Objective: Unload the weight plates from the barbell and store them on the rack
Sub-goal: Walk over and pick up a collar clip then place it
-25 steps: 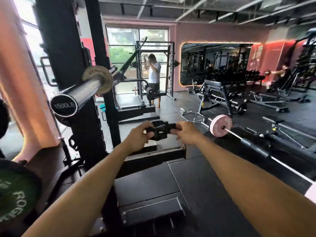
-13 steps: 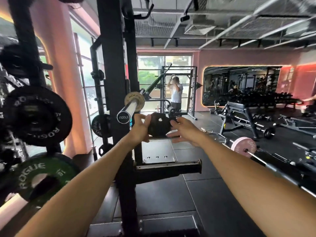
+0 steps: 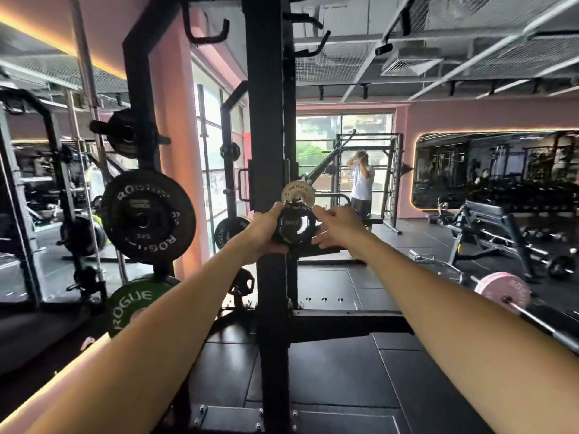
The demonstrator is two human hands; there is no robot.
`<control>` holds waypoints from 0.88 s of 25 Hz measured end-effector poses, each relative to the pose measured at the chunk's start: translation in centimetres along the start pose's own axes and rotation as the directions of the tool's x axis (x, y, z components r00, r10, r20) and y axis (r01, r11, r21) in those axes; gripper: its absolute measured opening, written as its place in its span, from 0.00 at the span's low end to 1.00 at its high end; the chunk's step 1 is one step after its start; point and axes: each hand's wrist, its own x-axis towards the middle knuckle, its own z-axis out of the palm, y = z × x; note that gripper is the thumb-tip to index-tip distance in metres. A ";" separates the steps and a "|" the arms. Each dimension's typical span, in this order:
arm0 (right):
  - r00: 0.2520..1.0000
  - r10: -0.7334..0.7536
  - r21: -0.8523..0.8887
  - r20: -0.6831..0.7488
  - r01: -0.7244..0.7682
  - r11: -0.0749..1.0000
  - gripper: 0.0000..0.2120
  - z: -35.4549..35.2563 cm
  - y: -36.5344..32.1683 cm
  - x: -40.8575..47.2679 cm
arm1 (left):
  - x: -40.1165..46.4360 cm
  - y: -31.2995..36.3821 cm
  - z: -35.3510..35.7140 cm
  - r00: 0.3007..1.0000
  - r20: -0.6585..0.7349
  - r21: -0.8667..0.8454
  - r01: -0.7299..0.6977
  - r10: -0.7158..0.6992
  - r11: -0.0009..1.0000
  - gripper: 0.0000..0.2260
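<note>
The rack upright (image 3: pixel 269 120) is black. One stored plate (image 3: pixel 148 216) is black with white ROGUE lettering, the plate below it (image 3: pixel 133 300) green (also white-lettered). A pink plate (image 3: pixel 501 291) sits on a floor barbell; walls (image 3: pixel 470 117) are pink.

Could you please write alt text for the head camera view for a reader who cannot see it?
Two bare arms reach forward, the left hand gripping a small black collar at the barbell end while the right hand touches its other side. Black and green plates hang on the rack upright to the left.
</note>
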 end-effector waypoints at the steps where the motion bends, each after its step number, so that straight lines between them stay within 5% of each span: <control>1: 1.000 0.009 -0.013 -0.010 -0.009 1.000 0.14 0.5 0.0 0.6 | 0.6 0.0 -0.4 1.000 0.011 0.016 0.002 -0.002 1.000 0.29; 3: 0.999 0.035 -0.028 -0.034 -0.036 0.999 0.16 1.4 0.1 1.9 | 2.3 -0.3 -1.3 1.000 0.012 0.049 0.009 -0.009 0.999 0.24; 7: 0.993 0.072 -0.065 -0.094 -0.078 0.995 0.22 2.8 0.9 4.5 | 4.9 -1.1 -2.1 0.999 0.034 0.112 0.001 -0.005 0.994 0.34; 9: 0.988 0.093 -0.080 -0.121 -0.103 0.991 0.24 3.2 1.4 5.8 | 6.6 -1.8 -2.2 0.999 0.039 0.142 -0.037 0.032 0.989 0.31; 15: 0.975 0.119 -0.064 -0.189 -0.133 0.989 0.20 3.7 3.0 9.7 | 10.6 -2.2 -2.1 0.990 0.128 0.078 0.041 -0.051 0.996 0.21; 22: 0.976 0.124 -0.033 -0.181 -0.132 0.991 0.19 3.4 5.1 16.0 | 16.5 -2.7 -2.2 0.982 0.148 -0.017 0.118 -0.114 0.993 0.21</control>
